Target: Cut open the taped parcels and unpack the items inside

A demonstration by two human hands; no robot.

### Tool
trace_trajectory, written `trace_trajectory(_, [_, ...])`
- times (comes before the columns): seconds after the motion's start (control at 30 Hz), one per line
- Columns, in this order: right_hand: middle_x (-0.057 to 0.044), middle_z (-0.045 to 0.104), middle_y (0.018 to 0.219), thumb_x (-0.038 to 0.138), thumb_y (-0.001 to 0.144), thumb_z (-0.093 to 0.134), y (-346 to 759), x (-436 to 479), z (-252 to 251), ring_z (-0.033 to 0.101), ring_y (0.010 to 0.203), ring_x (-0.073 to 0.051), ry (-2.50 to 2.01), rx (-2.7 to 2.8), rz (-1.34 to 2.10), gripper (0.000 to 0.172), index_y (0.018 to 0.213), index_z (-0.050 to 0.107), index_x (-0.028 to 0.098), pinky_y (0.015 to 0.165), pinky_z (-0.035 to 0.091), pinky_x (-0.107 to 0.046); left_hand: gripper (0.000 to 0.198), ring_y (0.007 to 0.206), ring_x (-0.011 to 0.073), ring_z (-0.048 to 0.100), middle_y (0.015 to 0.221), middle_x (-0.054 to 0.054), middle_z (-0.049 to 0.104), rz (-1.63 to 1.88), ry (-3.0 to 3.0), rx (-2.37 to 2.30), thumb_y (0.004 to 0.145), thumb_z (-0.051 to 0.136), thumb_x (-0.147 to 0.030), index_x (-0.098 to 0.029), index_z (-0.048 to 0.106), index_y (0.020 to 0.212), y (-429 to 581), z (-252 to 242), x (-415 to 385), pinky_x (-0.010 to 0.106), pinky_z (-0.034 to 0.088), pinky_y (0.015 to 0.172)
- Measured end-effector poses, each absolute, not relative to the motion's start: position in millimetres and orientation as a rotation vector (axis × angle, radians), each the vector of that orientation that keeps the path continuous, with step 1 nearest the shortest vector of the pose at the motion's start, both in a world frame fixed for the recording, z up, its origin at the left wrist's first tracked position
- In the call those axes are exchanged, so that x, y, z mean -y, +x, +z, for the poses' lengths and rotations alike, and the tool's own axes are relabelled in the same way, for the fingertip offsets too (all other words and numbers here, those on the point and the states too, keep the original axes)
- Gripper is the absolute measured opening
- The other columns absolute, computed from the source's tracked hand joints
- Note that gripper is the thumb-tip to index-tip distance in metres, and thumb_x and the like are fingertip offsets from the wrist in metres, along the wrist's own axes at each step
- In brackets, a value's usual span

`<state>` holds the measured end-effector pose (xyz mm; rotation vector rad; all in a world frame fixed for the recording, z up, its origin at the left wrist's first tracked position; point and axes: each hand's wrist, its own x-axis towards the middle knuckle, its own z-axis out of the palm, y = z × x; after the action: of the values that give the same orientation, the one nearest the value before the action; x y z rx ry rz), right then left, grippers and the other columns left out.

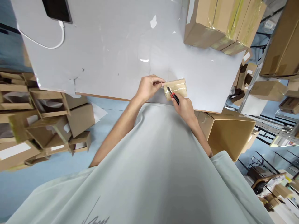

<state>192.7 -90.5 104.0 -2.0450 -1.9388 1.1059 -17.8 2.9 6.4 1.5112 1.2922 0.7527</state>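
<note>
A small taped cardboard box [179, 87] is at the table's front edge, close to my body. My right hand [184, 109] is closed around a black and red box cutter [174, 97], whose blade end lies over the box's taped face. The fingers of my left hand [150, 87] are pinched together at the box's left corner, gripping its edge. Clear, shiny tape covers much of the box's near face. My right hand hides part of its lower edge.
Several taped cartons [224, 28] stand at the table's back right. A phone [57, 9] with a white cable [52, 47] lies at the back left. Paper scraps dot the white tabletop [105, 46]. Open cartons [51, 127] are piled at left; a large open box [230, 133] sits below right.
</note>
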Motion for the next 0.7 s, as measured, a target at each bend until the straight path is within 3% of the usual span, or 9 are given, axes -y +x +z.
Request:
trace_trajectory(0.43, [-0.011, 0.086, 0.114, 0.037, 0.118, 0.048, 163.8, 90.8, 101.7, 0.079, 0.103, -0.033, -2.198, 1.946, 1.046, 0.04, 0.145, 0.075, 0.027, 0.096, 0.058, -0.042, 0.016, 0.1, 0.0247, 0.08, 0.105, 0.004, 0.086, 0.786, 1.451, -1.263, 0.09, 0.078, -0.024, -0.024, 0.091, 0.1, -13.6, 3.5, -2.5, 0.042, 0.067, 0.102])
trace_trajectory(0.7, [-0.017, 0.081, 0.109, 0.033, 0.121, 0.045, 132.9, 95.3, 103.6, 0.08, 0.107, -0.037, -2.428, 1.854, 1.006, 0.036, 0.141, 0.072, 0.021, 0.1, 0.058, -0.048, 0.012, 0.092, 0.0236, 0.08, 0.102, 0.004, 0.086, 0.786, 1.425, -1.277, 0.088, 0.082, -0.027, -0.023, 0.091, 0.093, -7.8, 7.4, 0.9, 0.04, 0.068, 0.094])
